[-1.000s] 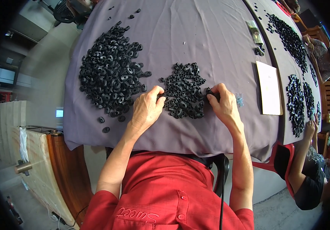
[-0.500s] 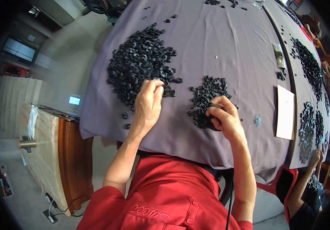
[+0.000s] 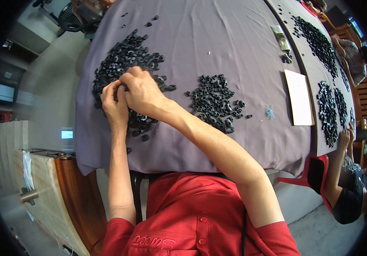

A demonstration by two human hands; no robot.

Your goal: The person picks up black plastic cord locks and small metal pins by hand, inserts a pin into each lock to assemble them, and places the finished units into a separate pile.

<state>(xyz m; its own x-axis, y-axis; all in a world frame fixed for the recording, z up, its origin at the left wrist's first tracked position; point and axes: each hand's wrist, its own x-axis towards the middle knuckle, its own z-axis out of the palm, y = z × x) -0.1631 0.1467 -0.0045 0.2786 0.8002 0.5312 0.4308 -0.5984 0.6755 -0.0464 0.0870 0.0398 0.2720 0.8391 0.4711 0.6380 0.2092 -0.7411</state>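
Note:
Both my hands meet over the near part of a large heap of small black ring-like plastic parts on the left of the table. My left hand has its fingers curled in, with a dark bit showing by the fingertips. My right hand reaches across from the right, its bent fingers touching those of the left. What its fingers hold, if anything, is hidden. To the right lies a smaller pile of similar black parts, with no hand on it.
A grey cloth covers the table. On it lie a small cluster of pale-blue bits, a white sheet and a clear packet. Past a seam, more black piles lie near another person's hands. A red chair stands at right.
My right hand has left the smaller pile and crossed left to the large heap, meeting my left hand. My left hand has drawn its fingers in over the heap. The view has shifted right.

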